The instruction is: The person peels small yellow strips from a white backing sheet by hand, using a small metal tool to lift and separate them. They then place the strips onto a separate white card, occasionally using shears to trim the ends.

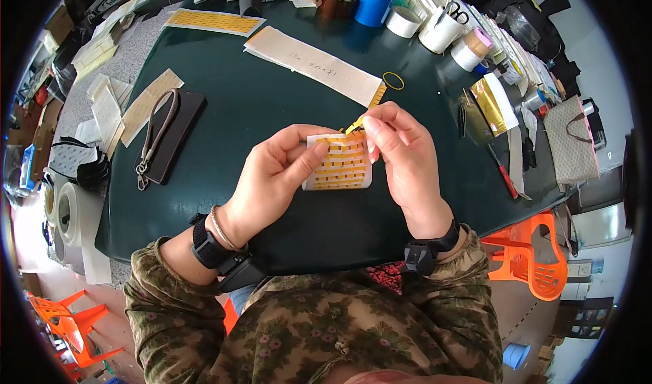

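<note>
Between my hands is a white sheet with rows of yellow labels (341, 170), its lower part curved. My left hand (278, 167) pinches its left side, thumb on the front. A small yellow strip (354, 125) is pinched between the thumb and forefinger of my right hand (404, 150), at the sheet's top edge. Whether the strip is fully apart from the sheet I cannot tell. Beyond my hands lies a stack of long white strips (316, 63) with handwriting on top and yellow at its right end.
A black phone (178, 136) with a wrist cord lies left on the dark green table (224, 228). Another yellow label sheet (214, 22) lies at the far left. Tape rolls (374, 6), scissors (454, 12) and a red-handled tool (506, 179) are farther off. A rubber band (393, 80) lies near the stack.
</note>
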### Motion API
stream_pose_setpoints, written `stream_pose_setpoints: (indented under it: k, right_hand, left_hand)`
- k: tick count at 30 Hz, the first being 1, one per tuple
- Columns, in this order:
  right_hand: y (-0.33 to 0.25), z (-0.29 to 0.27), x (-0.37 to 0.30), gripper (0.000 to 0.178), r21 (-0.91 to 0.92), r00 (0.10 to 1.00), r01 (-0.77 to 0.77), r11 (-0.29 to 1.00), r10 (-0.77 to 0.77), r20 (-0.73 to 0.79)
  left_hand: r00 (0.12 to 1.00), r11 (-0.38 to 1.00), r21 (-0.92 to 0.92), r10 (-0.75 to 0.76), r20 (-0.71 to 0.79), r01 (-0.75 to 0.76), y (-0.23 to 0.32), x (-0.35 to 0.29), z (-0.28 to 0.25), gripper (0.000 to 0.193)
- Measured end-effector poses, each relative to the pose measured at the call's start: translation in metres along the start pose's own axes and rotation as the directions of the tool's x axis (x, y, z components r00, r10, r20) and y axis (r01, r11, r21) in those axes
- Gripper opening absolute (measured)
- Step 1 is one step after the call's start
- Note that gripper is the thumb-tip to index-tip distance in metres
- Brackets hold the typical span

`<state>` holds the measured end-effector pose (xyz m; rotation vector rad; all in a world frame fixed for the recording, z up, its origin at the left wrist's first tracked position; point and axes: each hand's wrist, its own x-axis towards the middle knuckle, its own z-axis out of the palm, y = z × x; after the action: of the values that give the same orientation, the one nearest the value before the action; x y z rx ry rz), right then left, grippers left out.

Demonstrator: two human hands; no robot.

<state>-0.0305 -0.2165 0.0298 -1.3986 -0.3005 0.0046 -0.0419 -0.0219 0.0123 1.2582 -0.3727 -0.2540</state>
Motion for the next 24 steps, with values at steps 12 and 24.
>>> stream_pose_setpoints:
  k: [12, 24]
  right_hand:
    - [0.002, 0.01, -0.005, 0.015, -0.049, 1.0, -0.002, 0.999, 0.001, -0.003]
    - [-0.013, 0.001, -0.007, 0.02, 0.074, 0.971, 0.185, 0.98, -0.171, -0.169]
  left_hand:
    - [0.999, 0.999, -0.031, -0.037, -0.036, 0.036, -0.005, 0.002, -0.003, 0.022]
    - [0.993, 0.993, -0.075, -0.096, -0.075, 0.09, -0.001, 0.004, -0.006, 0.023]
